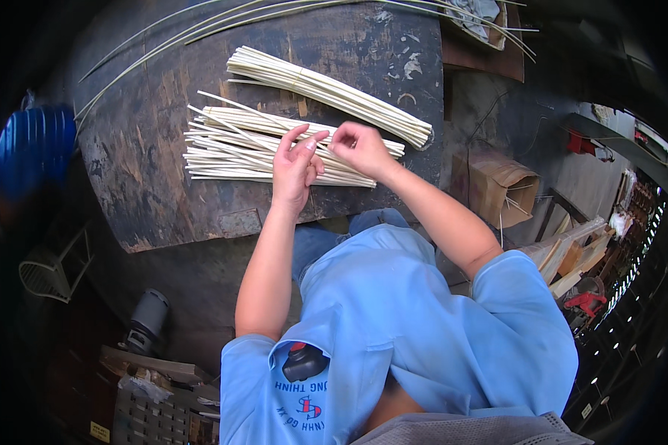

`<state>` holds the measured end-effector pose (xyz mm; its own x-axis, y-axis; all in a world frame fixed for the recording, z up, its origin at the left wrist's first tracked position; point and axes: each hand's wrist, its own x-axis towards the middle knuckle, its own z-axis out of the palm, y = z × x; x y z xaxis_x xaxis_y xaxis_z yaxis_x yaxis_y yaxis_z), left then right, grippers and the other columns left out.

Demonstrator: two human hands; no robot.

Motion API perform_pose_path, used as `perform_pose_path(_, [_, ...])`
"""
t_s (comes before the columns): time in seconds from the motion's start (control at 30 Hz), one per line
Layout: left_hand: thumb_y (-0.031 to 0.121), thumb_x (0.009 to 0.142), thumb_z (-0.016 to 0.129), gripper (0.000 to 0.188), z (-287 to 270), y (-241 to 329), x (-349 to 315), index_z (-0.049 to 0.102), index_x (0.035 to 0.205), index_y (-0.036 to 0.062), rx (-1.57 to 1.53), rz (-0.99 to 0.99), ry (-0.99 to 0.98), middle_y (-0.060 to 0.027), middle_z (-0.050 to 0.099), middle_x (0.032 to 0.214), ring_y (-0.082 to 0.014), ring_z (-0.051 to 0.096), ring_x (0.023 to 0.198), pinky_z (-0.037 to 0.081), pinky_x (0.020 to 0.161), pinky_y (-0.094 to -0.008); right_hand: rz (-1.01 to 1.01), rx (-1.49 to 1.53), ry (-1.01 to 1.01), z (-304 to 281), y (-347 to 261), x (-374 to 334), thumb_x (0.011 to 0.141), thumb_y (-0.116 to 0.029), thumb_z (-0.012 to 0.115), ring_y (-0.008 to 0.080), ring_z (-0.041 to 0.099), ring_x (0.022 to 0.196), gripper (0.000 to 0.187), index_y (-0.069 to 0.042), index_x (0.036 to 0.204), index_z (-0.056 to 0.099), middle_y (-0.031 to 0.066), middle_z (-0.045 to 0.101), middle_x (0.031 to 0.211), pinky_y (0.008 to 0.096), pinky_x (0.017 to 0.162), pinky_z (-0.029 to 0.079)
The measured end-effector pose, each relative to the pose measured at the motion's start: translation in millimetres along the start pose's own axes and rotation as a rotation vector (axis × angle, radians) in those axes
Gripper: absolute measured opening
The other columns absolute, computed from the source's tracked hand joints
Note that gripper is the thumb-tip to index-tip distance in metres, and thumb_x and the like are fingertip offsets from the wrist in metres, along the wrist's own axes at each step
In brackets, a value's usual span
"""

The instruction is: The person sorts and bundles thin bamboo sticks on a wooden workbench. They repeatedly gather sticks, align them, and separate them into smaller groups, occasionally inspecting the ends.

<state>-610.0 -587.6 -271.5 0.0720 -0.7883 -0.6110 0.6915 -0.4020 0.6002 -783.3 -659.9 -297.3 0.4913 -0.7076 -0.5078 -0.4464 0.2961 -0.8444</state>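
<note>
Head view, scuffed dark tabletop (137,159) under pale rods (330,96), cardboard box (487,180) nearby.

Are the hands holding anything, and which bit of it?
I can't tell: the left hand and right hand are over the loose pale sticks, but no clear grip shows.

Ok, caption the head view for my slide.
Left hand and right hand over loose pale sticks on a worn dark table, a neater bundle beyond.
</note>
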Motion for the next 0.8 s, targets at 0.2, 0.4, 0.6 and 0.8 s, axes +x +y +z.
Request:
perform_pose_path(0.2, [0.012, 0.094, 0.071, 0.028, -28, 5, 50, 0.064, 0.118, -0.0015, 0.457, 0.206, 0.347, -0.0103, 0.07, 0.115, -0.0118, 0.067, 0.076, 0.047, 0.06, -0.0219, -0.103, -1.004, 0.281, -33, -10, 82, 0.07, -0.035, 0.087, 0.0318, 0.058, 0.113, 0.068, -0.008, 0.126, 0.058, 0.012, 0.058, 0.12, 0.0431, 0.093, 0.051])
perform_pose_path(0.4, [0.012, 0.088, 0.078, 0.032, -15, 13, 95, 0.066, 0.114, -0.0021, 0.777, 0.444, 0.424, -0.0099, 0.065, 0.111, -0.0104, 0.066, 0.078, 0.053, 0.07, -0.0252, 0.043, -0.711, -0.202, -54, -35, 100, 0.07, -0.025, 0.081, 0.038, 0.065, 0.107, 0.058, -0.003, 0.12, 0.061, 0.0205, 0.067, 0.111, 0.0459, 0.092, 0.052])
perform_pose_path(0.6, [0.007, 0.083, 0.079, 0.023, 32, 25, 89, 0.067, 0.102, 0.0006, 0.868, 0.628, 0.422, -0.0074, 0.058, 0.098, -0.0159, 0.059, 0.076, 0.051, 0.073, -0.0302, 0.105, -0.453, -0.171, -79, -38, 47, 0.072, -0.022, 0.077, 0.039, 0.07, 0.099, 0.055, 0.001, 0.117, 0.057, 0.0243, 0.071, 0.103, 0.0423, 0.087, 0.054])
perform_pose_path(0.8, [0.002, 0.082, 0.072, 0.013, 48, 14, 69, 0.061, 0.089, 0.0007, 1.273, 0.911, 0.34, -0.0135, 0.057, 0.097, -0.0318, 0.057, 0.088, 0.05, 0.079, -0.0423, 0.152, -0.426, -0.116, -79, -32, 13, 0.072, -0.021, 0.076, 0.0363, 0.07, 0.099, 0.055, 0.001, 0.119, 0.056, 0.0241, 0.07, 0.103, 0.0412, 0.086, 0.054])
